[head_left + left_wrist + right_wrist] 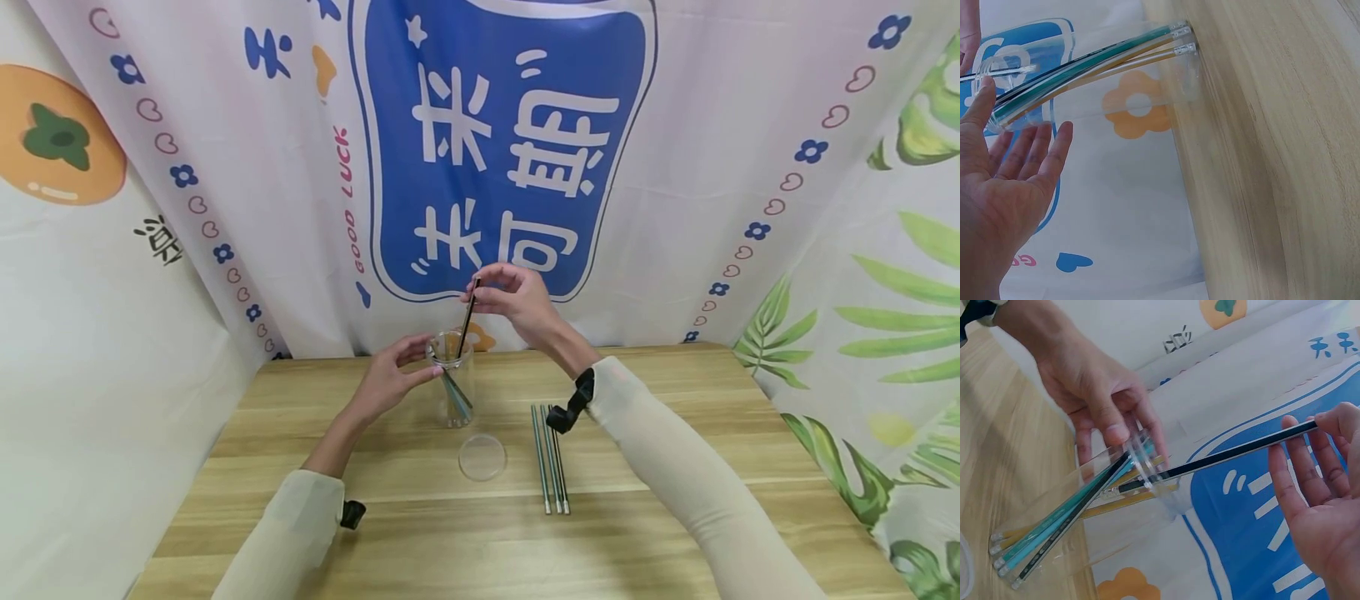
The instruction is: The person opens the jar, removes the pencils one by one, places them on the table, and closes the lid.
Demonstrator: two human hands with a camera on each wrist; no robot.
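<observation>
A tall clear jar [469, 383] stands upright near the back edge of the table. My left hand [386, 379] holds it near the rim, thumb on one side and fingers on the other. Several pencils [1054, 534], teal, yellow and dark, lean inside with their eraser ends down. Between thumb and fingertips, my right hand [521, 302] pinches a dark pencil [1235, 451] near its upper end. This pencil slants down through the jar's mouth, its eraser end inside the jar and above the bottom.
On the table, a round clear lid [482, 457] lies in front of the jar. Several more pencils [553, 467] lie side by side to its right, below my right wrist. A printed curtain [300, 208] hangs right behind the table's back edge.
</observation>
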